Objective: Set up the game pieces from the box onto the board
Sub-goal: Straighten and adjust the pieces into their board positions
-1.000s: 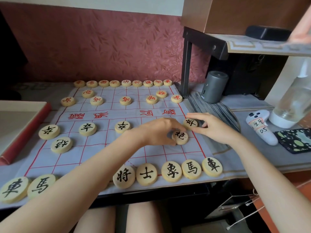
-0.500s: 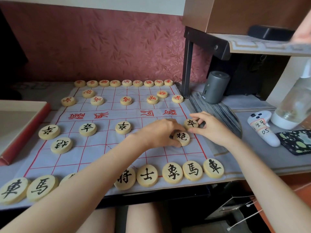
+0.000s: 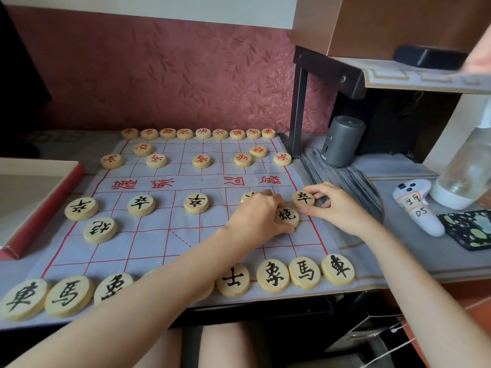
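Observation:
A grey cloth board (image 3: 159,235) with red grid lines lies on the desk. Round wooden pieces with red characters (image 3: 202,160) fill the far rows; black-character pieces (image 3: 140,205) line the near rows. My left hand (image 3: 261,216) curls over the black cannon piece (image 3: 288,217) on the right side, its thumb under the piece's near edge; another piece (image 3: 248,195) peeks out behind its fingers. My right hand (image 3: 334,208) pinches the rightmost black soldier piece (image 3: 303,199) at the board's right edge.
The red-edged box (image 3: 39,208) sits open at the left. A grey cylinder (image 3: 342,140), a white controller (image 3: 417,211), a clear bottle (image 3: 467,171) and a patterned pouch (image 3: 470,229) stand to the right. A shelf post (image 3: 297,112) rises behind the board's far right corner.
The view has shifted slightly. Both hands stay on the same two pieces, with my left hand's fingers curling a little further over the cannon piece.

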{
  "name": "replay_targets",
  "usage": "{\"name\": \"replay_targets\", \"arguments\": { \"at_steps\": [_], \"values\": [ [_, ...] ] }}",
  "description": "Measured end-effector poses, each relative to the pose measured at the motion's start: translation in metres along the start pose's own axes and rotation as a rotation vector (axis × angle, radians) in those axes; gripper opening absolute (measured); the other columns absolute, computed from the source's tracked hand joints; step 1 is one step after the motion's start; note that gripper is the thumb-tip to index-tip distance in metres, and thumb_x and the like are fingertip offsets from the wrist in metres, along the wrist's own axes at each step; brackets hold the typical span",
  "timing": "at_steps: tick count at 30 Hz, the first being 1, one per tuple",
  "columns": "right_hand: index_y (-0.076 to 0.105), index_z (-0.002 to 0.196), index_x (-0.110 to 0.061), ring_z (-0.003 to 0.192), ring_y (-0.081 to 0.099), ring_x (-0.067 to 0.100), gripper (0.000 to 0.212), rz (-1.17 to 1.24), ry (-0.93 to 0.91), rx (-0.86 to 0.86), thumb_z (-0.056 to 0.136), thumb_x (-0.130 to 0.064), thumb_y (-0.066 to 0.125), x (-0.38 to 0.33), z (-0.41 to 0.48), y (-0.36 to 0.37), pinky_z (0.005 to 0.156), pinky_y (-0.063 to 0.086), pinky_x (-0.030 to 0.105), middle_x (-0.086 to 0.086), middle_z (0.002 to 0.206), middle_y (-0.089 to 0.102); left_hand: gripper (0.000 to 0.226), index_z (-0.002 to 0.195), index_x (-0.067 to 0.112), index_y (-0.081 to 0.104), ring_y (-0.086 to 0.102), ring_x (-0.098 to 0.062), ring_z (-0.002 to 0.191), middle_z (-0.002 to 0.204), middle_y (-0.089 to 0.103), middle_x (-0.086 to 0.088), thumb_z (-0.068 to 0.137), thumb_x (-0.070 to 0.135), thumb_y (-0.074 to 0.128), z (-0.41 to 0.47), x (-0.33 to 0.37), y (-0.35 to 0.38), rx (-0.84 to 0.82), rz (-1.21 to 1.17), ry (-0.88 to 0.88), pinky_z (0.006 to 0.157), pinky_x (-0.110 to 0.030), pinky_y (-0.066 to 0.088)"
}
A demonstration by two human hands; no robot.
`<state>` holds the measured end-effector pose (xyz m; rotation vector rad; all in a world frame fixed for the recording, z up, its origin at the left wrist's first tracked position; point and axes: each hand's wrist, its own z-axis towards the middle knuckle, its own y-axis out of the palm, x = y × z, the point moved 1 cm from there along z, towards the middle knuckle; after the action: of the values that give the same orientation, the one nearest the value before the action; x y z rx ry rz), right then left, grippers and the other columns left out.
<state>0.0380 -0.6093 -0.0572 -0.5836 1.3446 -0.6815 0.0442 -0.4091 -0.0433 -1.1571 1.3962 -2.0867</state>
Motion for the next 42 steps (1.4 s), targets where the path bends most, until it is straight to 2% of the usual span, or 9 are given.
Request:
{"name": "replay_targets", "arguments": {
  "at_steps": [8,15,24,33,39,42],
  "values": [
    [0.060,0.120,-0.020,0.100,0.050,0.006,0.045,0.014,0.004,0.009,0.078,-0.022,0.074,-0.0008,-0.0008,0.0010,0.071,0.039,0.005,-0.002,0.115,0.054,0.055,0.120,0.011,0.056,0.057,-0.026,0.096,0.109,0.057,-0.010,0.076,0.041,0.070,-0.0006,0.0001,-0.0008,0.001,0.015,0.009,0.082,-0.035,0.048],
    [0.059,0.120,-0.023,0.100,0.051,0.007,0.044,0.036,0.015,0.022,0.078,-0.025,0.073,0.0005,-0.0011,0.0026,0.074,0.038,0.013,-0.003,0.113,0.053,0.055,0.118,0.010,0.057,0.056,-0.026,0.096,0.108,0.057,-0.009,0.075,0.041,0.071,-0.0013,-0.0010,-0.0007,0.000,-0.001,0.008,0.083,-0.036,0.048],
    [0.058,0.122,-0.020,0.094,0.049,0.000,0.046,0.040,0.017,0.024,0.079,-0.024,0.073,-0.0006,-0.0017,0.0024,0.071,0.038,0.005,-0.001,0.112,0.053,0.054,0.117,0.011,0.058,0.056,-0.025,0.095,0.105,0.058,-0.009,0.075,0.042,0.071,-0.0019,-0.0025,-0.0006,0.005,-0.009,0.015,0.082,-0.037,0.049],
    [0.057,0.124,-0.020,0.100,0.050,0.006,0.046,0.032,0.022,0.004,0.080,-0.023,0.072,-0.0035,-0.0033,0.0018,0.073,0.038,0.010,-0.001,0.114,0.052,0.053,0.118,0.013,0.057,0.055,-0.023,0.096,0.106,0.057,-0.008,0.076,0.041,0.070,-0.0038,-0.0036,-0.0007,0.005,-0.023,0.027,0.083,-0.036,0.048],
    [0.054,0.125,-0.021,0.081,0.045,-0.005,0.045,0.037,0.030,0.005,0.082,-0.019,0.070,-0.0077,-0.0069,0.0006,0.068,0.035,-0.002,-0.015,0.098,0.045,0.054,0.118,0.010,0.057,0.056,-0.025,0.097,0.107,0.057,-0.010,0.075,0.040,0.071,-0.0037,-0.0029,-0.0004,0.003,-0.029,0.012,0.084,-0.038,0.048],
    [0.052,0.127,-0.023,0.090,0.047,-0.003,0.049,0.026,0.036,-0.016,0.082,-0.021,0.070,-0.0083,-0.0076,0.0008,0.072,0.037,0.004,-0.009,0.107,0.048,0.058,0.118,0.011,0.057,0.056,-0.024,0.096,0.106,0.057,-0.009,0.072,0.041,0.074,-0.0037,-0.0033,0.0001,0.009,-0.052,0.003,0.083,-0.037,0.048]
  ]
}}
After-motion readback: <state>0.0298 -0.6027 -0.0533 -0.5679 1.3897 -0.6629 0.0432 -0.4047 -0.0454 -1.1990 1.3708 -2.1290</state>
